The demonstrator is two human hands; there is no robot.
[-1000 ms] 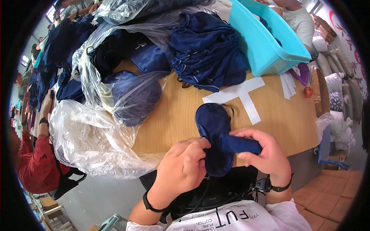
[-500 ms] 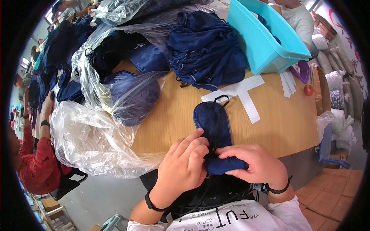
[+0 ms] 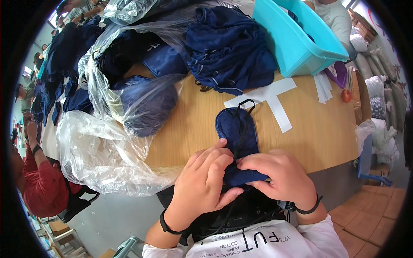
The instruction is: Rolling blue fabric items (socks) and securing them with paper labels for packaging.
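Eye mask (image 3: 231, 124) points fwd, long axis fore-aft, hands (image 3: 204, 180) curled: R pinching it, L hold unclear.

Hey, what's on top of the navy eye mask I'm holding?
A black strap runs along the navy eye mask and loops past its far end. Your left hand and right hand cover parts nearer you, so what lies beneath there can't be seen.

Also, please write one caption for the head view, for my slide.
The left hand touches and the right hand grips a blue eye mask at a wooden table.
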